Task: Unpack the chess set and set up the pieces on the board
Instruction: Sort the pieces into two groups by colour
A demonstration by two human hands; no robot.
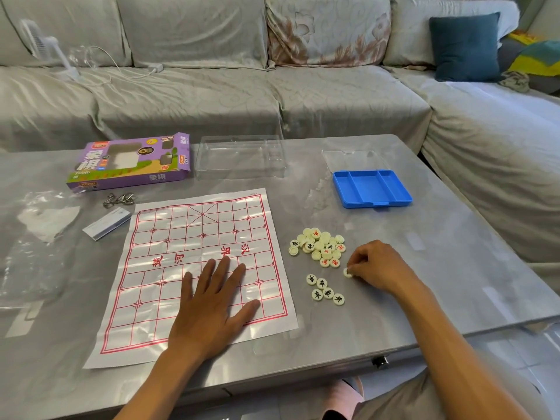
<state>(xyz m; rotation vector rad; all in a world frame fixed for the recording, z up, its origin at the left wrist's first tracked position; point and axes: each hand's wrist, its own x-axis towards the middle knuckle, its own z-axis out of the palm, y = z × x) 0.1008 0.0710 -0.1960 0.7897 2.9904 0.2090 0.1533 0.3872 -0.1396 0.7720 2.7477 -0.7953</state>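
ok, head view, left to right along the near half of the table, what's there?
paper board with the left hand flat on it → row of five sorted pieces → right hand pinching one piece.

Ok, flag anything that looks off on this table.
No piece stands on the white paper board yet: the cream round pieces lie heaped beside it, some face down. The metal ring puzzle seems unrelated.
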